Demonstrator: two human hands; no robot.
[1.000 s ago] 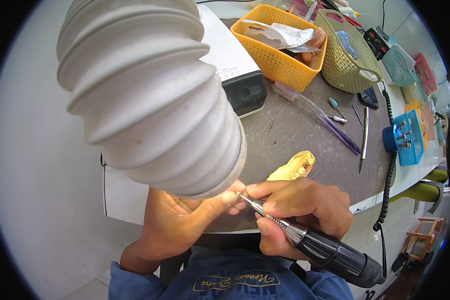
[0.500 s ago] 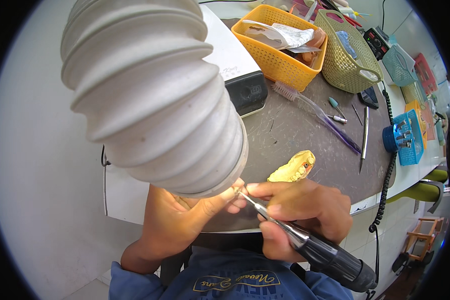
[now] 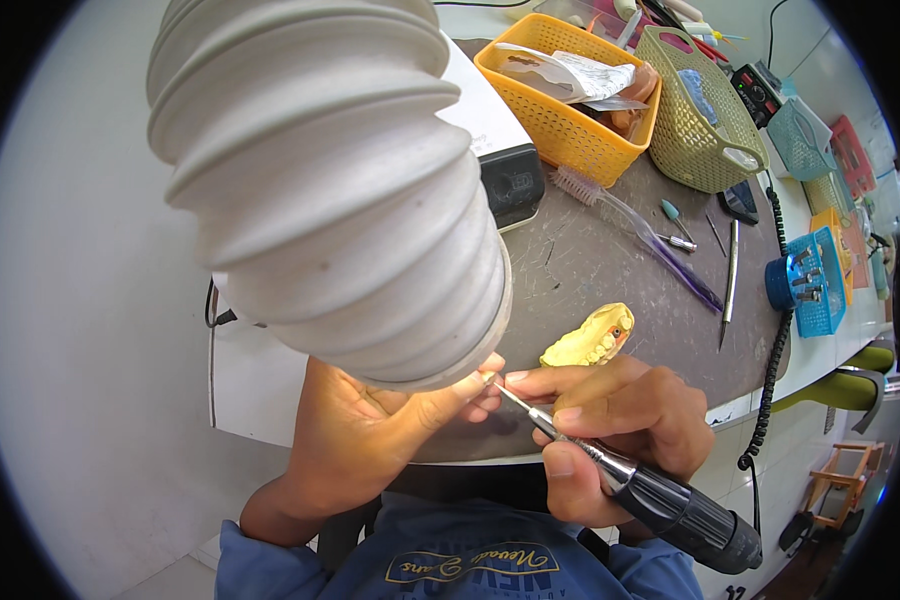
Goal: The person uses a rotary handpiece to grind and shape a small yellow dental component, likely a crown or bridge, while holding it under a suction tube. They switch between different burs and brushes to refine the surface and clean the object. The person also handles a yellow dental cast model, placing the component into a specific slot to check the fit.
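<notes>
My left hand (image 3: 365, 425) pinches a tiny pale piece (image 3: 488, 378), perhaps a dental crown, between thumb and fingertips, just under the mouth of a wide ribbed suction hose (image 3: 340, 220). In my right hand (image 3: 645, 415) lies a black and silver rotary handpiece (image 3: 675, 510), held like a pen. Its thin bur tip touches or nearly touches the piece. The fingertips of both hands are close together at the table's near edge. Just beyond my right fingers a yellow plaster dental model (image 3: 580, 345) with a row of teeth rests on the mat.
On the grey mat (image 3: 570, 270) lie a purple toothbrush (image 3: 660, 245), a teal polishing point (image 3: 670, 209) and a slim metal instrument (image 3: 731, 280). Yellow (image 3: 560, 125) and olive (image 3: 695, 150) baskets stand behind. A blue bur holder (image 3: 782, 280) and coiled black cord (image 3: 775, 370) are at right.
The view has shifted slightly, so the hose and table sit further right. My right hand and handpiece have tilted a little; both hands keep their grips.
</notes>
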